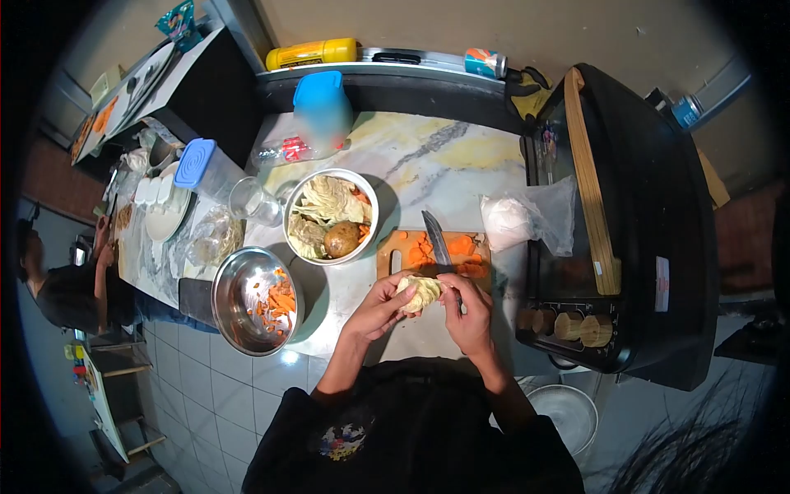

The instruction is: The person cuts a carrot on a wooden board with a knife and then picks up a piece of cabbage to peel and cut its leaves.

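Above the near edge of the cutting board, my left hand (381, 308) is closed around a small pale piece of cabbage (422, 294). My right hand (467, 317) is closed on the handle of a knife (438, 240), mostly hidden by the fingers; its dark blade points away from me. The right fingertips also touch the cabbage. Chopped orange carrot (465, 245) lies on the wooden cutting board (385, 257) on both sides of the blade. Left of the board stands a white bowl (376, 216) with cabbage leaves, a brown potato (341, 240) and carrot bits.
A steel bowl (233, 306) with orange scraps stands at the table's near left edge. A plastic bag of white contents (506, 221) lies beside the black oven (650, 222) on the right. Clear containers (255, 203) stand at left. Another person (70, 284) is at far left.
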Tool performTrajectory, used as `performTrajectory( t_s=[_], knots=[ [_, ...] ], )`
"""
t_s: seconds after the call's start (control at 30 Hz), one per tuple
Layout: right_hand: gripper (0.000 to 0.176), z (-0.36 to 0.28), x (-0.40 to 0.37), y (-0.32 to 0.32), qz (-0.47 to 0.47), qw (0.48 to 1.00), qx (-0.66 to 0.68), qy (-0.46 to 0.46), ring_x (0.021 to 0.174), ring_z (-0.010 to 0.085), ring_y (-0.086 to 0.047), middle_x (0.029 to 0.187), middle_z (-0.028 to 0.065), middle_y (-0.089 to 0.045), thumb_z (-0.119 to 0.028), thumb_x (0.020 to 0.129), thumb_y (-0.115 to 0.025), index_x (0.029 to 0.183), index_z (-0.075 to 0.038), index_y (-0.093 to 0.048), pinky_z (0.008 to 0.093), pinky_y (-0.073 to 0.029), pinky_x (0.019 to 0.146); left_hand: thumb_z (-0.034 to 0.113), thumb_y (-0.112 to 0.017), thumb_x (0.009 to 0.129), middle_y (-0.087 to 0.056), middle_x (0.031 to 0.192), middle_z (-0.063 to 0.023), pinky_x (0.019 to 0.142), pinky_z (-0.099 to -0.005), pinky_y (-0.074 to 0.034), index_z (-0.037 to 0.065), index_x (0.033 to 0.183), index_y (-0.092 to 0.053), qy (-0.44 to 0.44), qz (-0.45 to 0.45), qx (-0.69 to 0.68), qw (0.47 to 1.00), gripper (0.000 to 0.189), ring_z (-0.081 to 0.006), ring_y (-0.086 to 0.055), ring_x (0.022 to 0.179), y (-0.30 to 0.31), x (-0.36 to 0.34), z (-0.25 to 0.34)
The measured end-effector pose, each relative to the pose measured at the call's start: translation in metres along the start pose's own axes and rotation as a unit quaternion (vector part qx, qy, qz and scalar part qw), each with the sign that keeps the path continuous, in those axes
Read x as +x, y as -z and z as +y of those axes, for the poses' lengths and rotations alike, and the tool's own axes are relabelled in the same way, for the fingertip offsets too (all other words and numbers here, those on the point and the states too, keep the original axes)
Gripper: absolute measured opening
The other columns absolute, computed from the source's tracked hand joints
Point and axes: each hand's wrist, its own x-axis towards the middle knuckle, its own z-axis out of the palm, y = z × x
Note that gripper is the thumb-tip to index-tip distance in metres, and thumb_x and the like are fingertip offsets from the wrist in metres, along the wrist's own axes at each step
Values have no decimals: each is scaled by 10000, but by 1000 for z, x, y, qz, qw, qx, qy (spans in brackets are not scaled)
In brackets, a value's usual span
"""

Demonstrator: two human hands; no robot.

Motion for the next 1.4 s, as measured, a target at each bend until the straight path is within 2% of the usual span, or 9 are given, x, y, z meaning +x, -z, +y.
performTrajectory(
  t_s=[0.27, 0.43, 0.6, 0.73, 0.9, 1.03, 1.13, 1.33, 1.4],
  knots=[
    [189, -11, 15, -1, -14, 998, -15, 64, 865, 284, -639, 944, 126, -635, 39, 845, -584, 1024, -14, -610, 345, -503, 744, 188, -599, 941, -641, 899, -37, 607, -221, -471, 3, 1129, -563, -59, -68, 75, 993, 267, -93, -615, 728, -2, -5, 9],
    [201, -14, 17, -3, -19, 997, 0, 81, 869, 290, -638, 949, 137, -633, 62, 833, -577, 1023, -4, -597, 352, -505, 756, 168, -613, 932, -639, 864, -39, 610, -224, -468, 3, 1095, -574, -75, -52, 89, 992, 236, -90, -609, 730, -6, -9, 17],
    [197, -13, 15, -5, 26, 981, -11, 192, 785, 262, -634, 916, 158, -627, 108, 815, -580, 987, 12, -583, 317, -506, 689, 166, -634, 919, -635, 837, -39, 614, -222, -462, 4, 1056, -590, -97, -36, 87, 991, 217, -79, -589, 720, -11, -12, 21],
    [218, -11, 9, -4, 37, 982, -1, 183, 778, 269, -641, 919, 170, -632, 108, 814, -595, 1007, 13, -562, 317, -516, 682, 179, -659, 903, -634, 840, -31, 616, -218, -459, 2, 1016, -610, -109, -30, 105, 988, 215, -65, -563, 700, -14, -12, 21],
    [236, -12, 9, -3, 68, 965, -36, 252, 795, 262, -651, 935, 178, -641, 118, 808, -610, 995, 5, -521, 312, -526, 687, 173, -687, 883, -631, 837, -18, 603, -215, -456, 0, 984, -629, -110, -18, 129, 985, 208, -50, -552, 704, -18, -13, 23],
    [219, -9, 8, -7, 86, 967, -2, 240, 798, 245, -641, 938, 188, -632, 120, 818, -597, 986, 6, -514, 309, -523, 697, 126, -711, 857, -629, 802, -7, 586, -206, -439, -1, 953, -645, -130, -3, 144, 981, 172, -43, -546, 688, -21, -16, 27],
    [203, -7, 5, -10, 91, 976, 87, 179, 824, 223, -623, 945, 194, -620, 118, 831, -584, 986, 18, -500, 299, -510, 729, 106, -724, 842, -624, 759, 3, 575, -200, -422, -4, 924, -655, -153, 10, 187, 970, 154, -38, -534, 667, -24, -17, 30],
    [181, -17, 8, -6, 48, 978, 155, 133, 880, 187, -594, 959, 186, -601, 120, 844, -560, 978, 38, -470, 278, -484, 780, 102, -749, 809, -620, 721, 6, 564, -208, -407, -13, 872, -671, -207, 57, 284, 934, 153, -42, -521, 647, -27, -20, 38],
    [180, -19, 12, -5, 30, 973, 195, 120, 842, 162, -610, 937, 143, -619, 82, 827, -611, 957, 24, -501, 268, -488, 747, 102, -757, 798, -622, 725, -2, 565, -212, -410, -16, 861, -674, -220, 73, 297, 926, 157, -47, -522, 645, -27, -20, 39]
  ],
)
